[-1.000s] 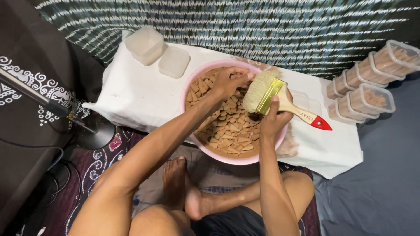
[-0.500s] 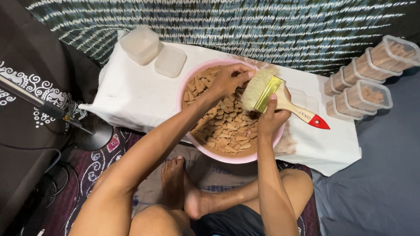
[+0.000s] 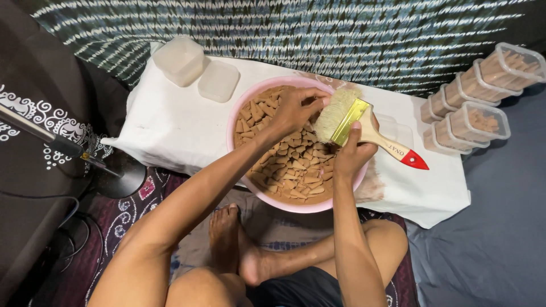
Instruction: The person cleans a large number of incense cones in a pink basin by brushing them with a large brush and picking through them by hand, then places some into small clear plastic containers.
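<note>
Brushing step, I judge: L hand [image 3: 293, 108] pinches small brown piece [image 3: 316, 101] over pink basin [image 3: 242, 102] far rim; R hand [image 3: 352, 152] grips paintbrush [image 3: 364, 125], bristles touching piece. Next needs light strokes, steady pinch.

You can't see what your left hand [image 3: 296, 108] pinches at the brush bristles [image 3: 335, 112], its fingertips hide it, your forearms cover part of the pink basin [image 3: 239, 122], and the stacked clear containers [image 3: 483, 96] run off the right edge.
</note>
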